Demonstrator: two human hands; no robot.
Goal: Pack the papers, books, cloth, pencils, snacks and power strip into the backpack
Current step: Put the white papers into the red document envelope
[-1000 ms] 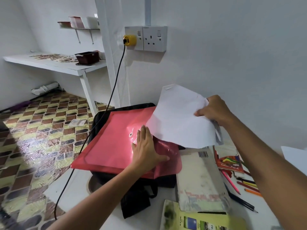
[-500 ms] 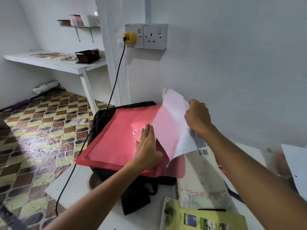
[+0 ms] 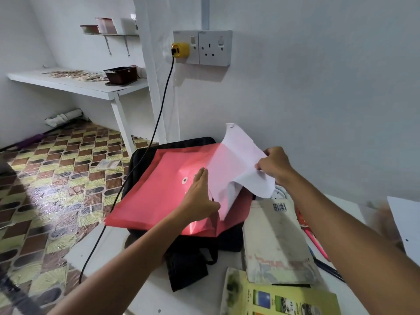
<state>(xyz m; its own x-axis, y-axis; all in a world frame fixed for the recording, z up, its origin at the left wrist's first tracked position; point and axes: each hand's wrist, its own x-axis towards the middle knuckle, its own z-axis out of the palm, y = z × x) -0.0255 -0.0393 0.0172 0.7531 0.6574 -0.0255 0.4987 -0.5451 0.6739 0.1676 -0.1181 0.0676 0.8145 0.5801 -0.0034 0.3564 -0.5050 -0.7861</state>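
A red plastic envelope folder (image 3: pixel 159 196) lies across the black backpack (image 3: pixel 188 262) on the white table. My left hand (image 3: pixel 200 198) lies on the folder near its snap button, thumb at the lifted flap. My right hand (image 3: pixel 275 164) pinches a sheet of white paper (image 3: pixel 241 164), whose left part is tucked under the red flap. A worn grey book (image 3: pixel 275 242) and a yellow-green book (image 3: pixel 279 298) lie to the right of the backpack. Pencils (image 3: pixel 318 246) are partly hidden behind my right arm. Part of a white power strip (image 3: pixel 280 194) peeks out under the paper.
A black cable (image 3: pixel 159 119) runs from a yellow plug (image 3: pixel 180 50) in the wall socket down past the table's left edge. More white paper (image 3: pixel 406 226) lies at the far right. Patterned floor and a white side shelf (image 3: pixel 75 84) are to the left.
My right hand has moved left and down with the paper, and the sheet has gone from above the folder to partway inside it. My left hand has stayed on the folder.
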